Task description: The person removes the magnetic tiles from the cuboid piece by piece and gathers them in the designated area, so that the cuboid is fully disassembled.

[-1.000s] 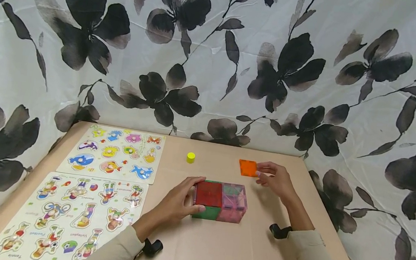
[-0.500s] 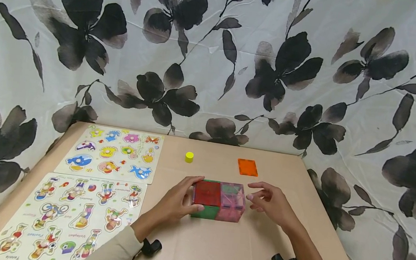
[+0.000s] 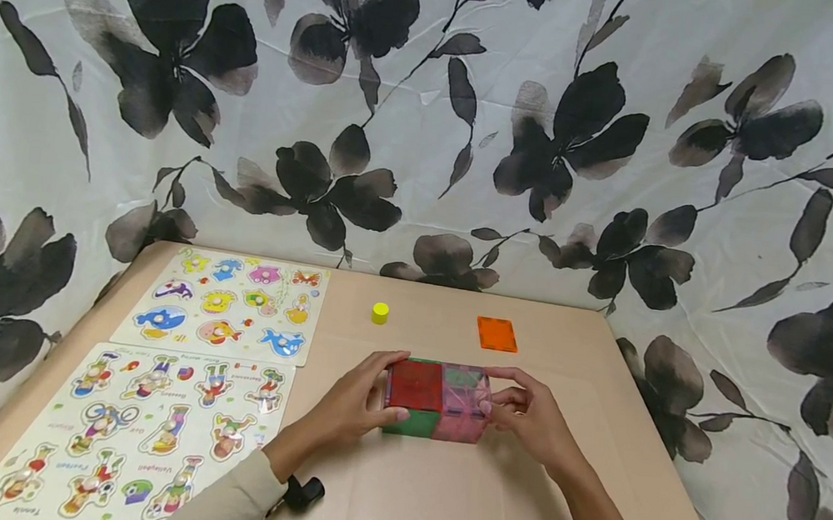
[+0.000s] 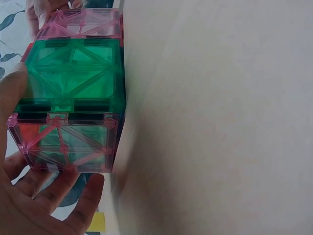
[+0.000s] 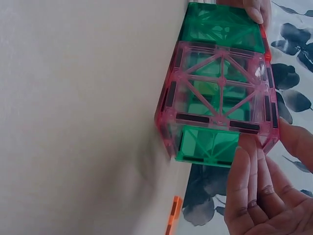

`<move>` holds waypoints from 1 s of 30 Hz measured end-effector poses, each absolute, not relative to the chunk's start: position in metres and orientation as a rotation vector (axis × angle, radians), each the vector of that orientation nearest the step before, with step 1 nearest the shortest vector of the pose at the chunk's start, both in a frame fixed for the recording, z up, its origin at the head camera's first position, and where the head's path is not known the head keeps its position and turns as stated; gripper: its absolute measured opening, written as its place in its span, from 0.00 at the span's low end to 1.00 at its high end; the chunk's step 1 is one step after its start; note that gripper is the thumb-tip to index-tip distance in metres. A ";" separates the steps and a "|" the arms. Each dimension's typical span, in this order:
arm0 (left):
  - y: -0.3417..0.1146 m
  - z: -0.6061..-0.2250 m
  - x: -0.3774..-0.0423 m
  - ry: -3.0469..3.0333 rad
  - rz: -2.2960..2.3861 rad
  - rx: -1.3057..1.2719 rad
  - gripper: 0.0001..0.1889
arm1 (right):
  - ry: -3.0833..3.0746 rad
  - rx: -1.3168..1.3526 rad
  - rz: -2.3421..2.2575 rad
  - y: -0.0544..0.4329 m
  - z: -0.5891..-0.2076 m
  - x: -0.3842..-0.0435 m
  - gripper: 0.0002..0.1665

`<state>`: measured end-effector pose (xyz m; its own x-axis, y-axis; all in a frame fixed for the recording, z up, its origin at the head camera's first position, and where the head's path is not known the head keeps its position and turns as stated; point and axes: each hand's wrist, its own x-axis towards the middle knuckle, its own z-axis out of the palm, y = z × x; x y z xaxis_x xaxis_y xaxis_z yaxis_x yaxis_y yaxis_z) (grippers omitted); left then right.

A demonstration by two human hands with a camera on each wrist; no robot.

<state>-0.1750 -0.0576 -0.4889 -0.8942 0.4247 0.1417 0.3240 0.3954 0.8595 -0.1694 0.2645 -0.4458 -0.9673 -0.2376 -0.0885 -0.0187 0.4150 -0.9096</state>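
A box built of translucent magnetic tiles (image 3: 415, 385), two cubes long, stands on the table between my hands. Its left half has a red top and a green front; the right half is pink. My left hand (image 3: 353, 409) grips the left end, thumb on the green front tile (image 4: 73, 73) and fingers at the pink end tile. At the other end my right hand (image 3: 533, 418) holds the box, its thumb and fingers around the pink tile edges (image 5: 222, 81). Some right-hand fingertips are hidden behind that end. An orange square tile (image 3: 497, 335) lies flat beyond the box.
Behind the box, toward the back edge, stands a small yellow cylinder (image 3: 379, 313). Two sheets of cartoon stickers cover the left side of the table, the animal sheet (image 3: 193, 310) behind the sports sheet (image 3: 164, 378). A floral cloth (image 3: 429, 127) hangs behind the table.
My right hand has let go of the orange tile, come back toward me and taken hold of the box's right end. The left hand has kept its grip on the box.
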 end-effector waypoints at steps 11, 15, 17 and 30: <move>-0.058 -0.487 -0.176 2.539 1.520 0.695 0.44 | 2.511 -0.240 -1.614 0.263 -0.447 -0.167 0.23; -0.059 -0.487 -0.176 2.543 1.527 0.702 0.44 | 2.531 -0.253 -1.643 0.262 -0.441 -0.167 0.21; -0.059 -0.488 -0.176 2.542 1.532 0.701 0.44 | 2.543 -0.259 -1.646 0.261 -0.437 -0.167 0.21; -0.059 -0.489 -0.176 2.538 1.525 0.708 0.45 | 2.629 -0.321 -1.644 0.268 -0.416 -0.169 0.18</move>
<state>-0.1759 -0.0586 -0.4885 -0.8874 0.4353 0.1516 0.3382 0.3914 0.8558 -0.1694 0.2677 -0.4165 -0.9785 -0.1866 0.0883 -0.1610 0.4223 -0.8920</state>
